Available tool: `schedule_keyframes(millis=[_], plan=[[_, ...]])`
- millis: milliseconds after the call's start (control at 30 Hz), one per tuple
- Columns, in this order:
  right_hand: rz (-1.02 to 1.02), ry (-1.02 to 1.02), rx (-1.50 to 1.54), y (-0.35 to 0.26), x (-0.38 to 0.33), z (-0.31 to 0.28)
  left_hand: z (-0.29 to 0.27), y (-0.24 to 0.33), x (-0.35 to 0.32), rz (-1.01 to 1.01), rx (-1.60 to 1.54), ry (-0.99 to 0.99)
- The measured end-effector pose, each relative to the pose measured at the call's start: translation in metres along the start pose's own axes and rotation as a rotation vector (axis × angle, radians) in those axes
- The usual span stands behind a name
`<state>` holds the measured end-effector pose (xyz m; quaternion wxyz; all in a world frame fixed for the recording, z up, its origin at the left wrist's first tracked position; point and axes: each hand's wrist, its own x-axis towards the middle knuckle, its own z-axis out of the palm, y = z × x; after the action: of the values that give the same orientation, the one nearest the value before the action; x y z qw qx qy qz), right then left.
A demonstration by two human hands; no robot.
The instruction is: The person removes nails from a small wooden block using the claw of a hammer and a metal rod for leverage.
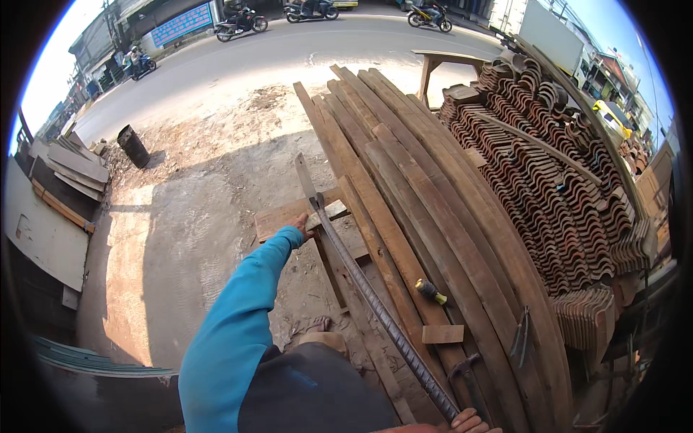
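Note:
A long ribbed metal pry bar runs diagonally from the lower right to a flat blade at its far end. My right hand, cut off by the lower edge, is closed round its near end. With the arm stretched forward, my left hand holds the left end of a short pale wooden block, beside the bar's blade end. The bar crosses over this block. Below lies a flat brown board. Just right of the bar, long timber beams lie stacked side by side.
On the beams lie a yellow-and-black screwdriver handle, a small wood offcut, pliers and a hammer. Stacked roof tiles stand to the right. A dark metal drum stands at left; motorbikes line the road beyond.

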<state>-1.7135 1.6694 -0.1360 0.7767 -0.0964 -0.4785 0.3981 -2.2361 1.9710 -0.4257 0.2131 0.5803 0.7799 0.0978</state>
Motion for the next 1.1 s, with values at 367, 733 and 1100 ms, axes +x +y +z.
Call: schedule_keyframes(millis=[367, 733, 1100], plan=[[0.063, 0.678, -0.699, 0.02, -0.011, 0.039, -0.073, 0.104, -0.109, 0.791, -0.09, 0.152], [0.346, -0.145, -1.771, 0.015, 0.016, 0.123, -0.037, 0.128, -0.108, 1.158, -0.152, -0.046], [1.305, -0.774, -2.24, 0.039, 0.06, 0.115, -0.058, -0.014, -0.03, 0.123, -0.037, 0.079]])
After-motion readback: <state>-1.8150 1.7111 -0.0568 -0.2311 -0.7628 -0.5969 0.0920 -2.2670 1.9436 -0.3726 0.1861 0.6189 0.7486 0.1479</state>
